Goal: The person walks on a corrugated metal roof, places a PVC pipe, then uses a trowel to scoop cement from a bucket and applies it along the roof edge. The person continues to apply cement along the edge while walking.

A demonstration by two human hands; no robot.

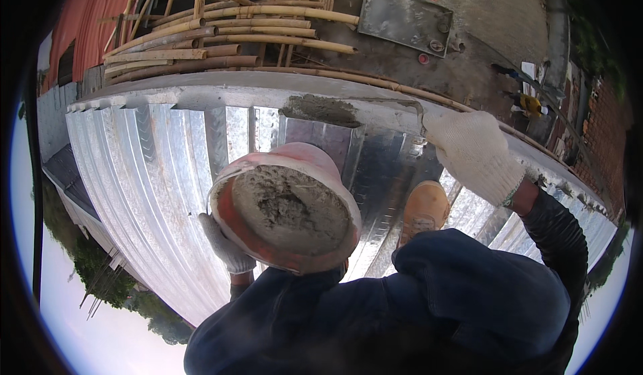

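My left hand (228, 244), in a pale knitted glove, grips the side of a reddish bucket (224, 180) caked with cement. Grey wet mortar (288, 207) fills much of it. Out to the right, my gloved right hand (472, 150) is closed around a trowel (420, 112); its handle is hidden in the fist. The thin blade lies against the concrete ledge (221, 97) where it meets the roof. Left of the blade, a dark patch of fresh mortar (320, 109) sticks to the ledge.
Shiny corrugated metal roofing (154, 167) lies beneath me, with my tan shoe (425, 207) on it. Beyond the ledge, lower down, are stacked bamboo poles (268, 32), a mixing trough (405, 20) and a person in yellow (530, 105). Red metal sheeting (90, 23) stands far left.
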